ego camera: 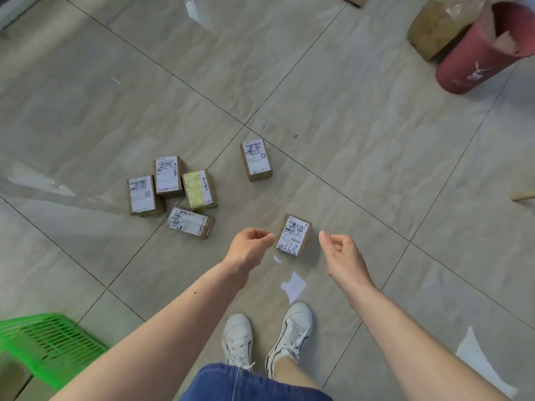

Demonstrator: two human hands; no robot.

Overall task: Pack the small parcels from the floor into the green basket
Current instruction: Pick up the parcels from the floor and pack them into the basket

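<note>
Six parcels [293, 235] on floor; one green basket [49, 341].

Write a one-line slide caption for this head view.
Both hands, left and right, reach toward one parcel; green basket waits.
</note>
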